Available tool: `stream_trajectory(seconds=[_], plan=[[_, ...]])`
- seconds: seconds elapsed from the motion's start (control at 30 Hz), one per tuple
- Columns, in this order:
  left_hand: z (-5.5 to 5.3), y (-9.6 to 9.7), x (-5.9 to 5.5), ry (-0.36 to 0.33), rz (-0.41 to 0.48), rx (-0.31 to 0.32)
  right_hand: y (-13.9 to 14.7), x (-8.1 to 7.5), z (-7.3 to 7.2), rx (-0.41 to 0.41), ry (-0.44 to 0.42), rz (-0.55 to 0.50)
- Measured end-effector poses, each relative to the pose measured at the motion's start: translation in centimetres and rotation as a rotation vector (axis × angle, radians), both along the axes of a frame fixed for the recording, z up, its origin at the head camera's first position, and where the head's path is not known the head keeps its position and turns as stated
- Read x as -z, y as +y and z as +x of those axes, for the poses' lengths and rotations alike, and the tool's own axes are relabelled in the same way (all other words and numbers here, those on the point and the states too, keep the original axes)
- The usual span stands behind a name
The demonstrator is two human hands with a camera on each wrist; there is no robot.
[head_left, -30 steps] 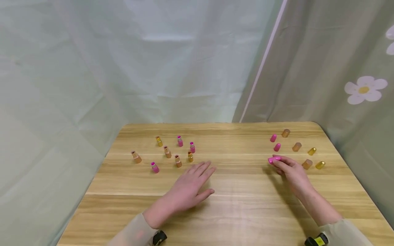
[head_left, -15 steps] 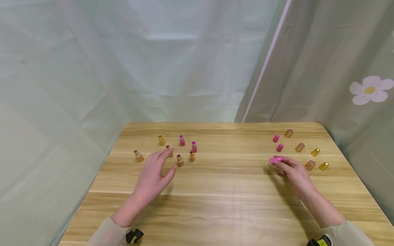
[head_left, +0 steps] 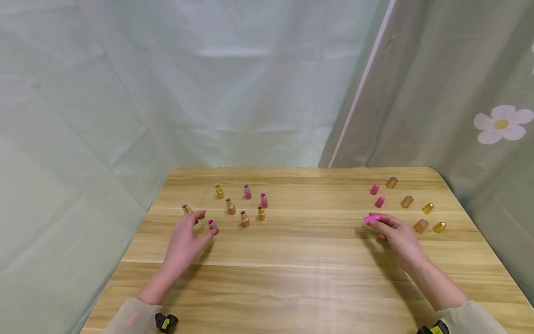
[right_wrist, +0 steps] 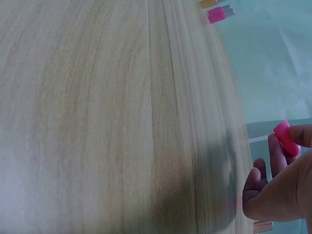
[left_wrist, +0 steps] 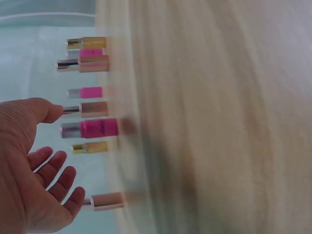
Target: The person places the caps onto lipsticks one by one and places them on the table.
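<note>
At the left, my left hand (head_left: 185, 239) is spread around a pink lipstick tube (head_left: 212, 226) that stands uncapped on the table. In the left wrist view its thumb and fingers (left_wrist: 57, 187) are apart, and no grip on the pink tube (left_wrist: 100, 128) shows. Over the right side, my right hand (head_left: 398, 236) pinches a pink lipstick cap (head_left: 370, 219) between thumb and fingers, its open end pointing left. The right wrist view shows the same pink cap (right_wrist: 286, 139) held above the table.
Several uncapped lipstick tubes stand at the left, including brown (head_left: 244, 219), gold (head_left: 261, 213) and pink (head_left: 264, 201) ones. Loose caps lie to the right: pink (head_left: 379, 202), brown (head_left: 407, 201) and gold (head_left: 439, 227). A pale curtain (head_left: 258, 93) hangs behind the wooden table (head_left: 300, 287).
My left hand has moved left from mid-table, passing over the tubes, to the front pink tube. The right hand stays nearly in place with the pink cap.
</note>
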State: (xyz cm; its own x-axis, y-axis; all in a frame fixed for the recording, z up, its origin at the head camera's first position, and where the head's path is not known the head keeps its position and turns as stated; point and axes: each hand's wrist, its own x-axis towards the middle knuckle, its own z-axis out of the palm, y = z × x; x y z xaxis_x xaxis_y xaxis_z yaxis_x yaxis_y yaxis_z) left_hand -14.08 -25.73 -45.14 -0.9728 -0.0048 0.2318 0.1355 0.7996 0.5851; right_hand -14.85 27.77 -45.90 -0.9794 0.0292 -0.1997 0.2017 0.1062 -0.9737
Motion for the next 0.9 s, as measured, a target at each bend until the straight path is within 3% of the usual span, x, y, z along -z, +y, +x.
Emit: stream_trajectory(seconds=[0.3, 0.9], plan=[[-1.2, -0.8, 1.7, -0.101, -0.003, 0.003, -0.2, 0.3, 0.0, -0.009, -0.003, 0.014], [-1.9, -0.7, 2.7, -0.172, -0.012, 0.014, -0.5, 0.3, -0.1, -0.028, -0.021, 0.010]])
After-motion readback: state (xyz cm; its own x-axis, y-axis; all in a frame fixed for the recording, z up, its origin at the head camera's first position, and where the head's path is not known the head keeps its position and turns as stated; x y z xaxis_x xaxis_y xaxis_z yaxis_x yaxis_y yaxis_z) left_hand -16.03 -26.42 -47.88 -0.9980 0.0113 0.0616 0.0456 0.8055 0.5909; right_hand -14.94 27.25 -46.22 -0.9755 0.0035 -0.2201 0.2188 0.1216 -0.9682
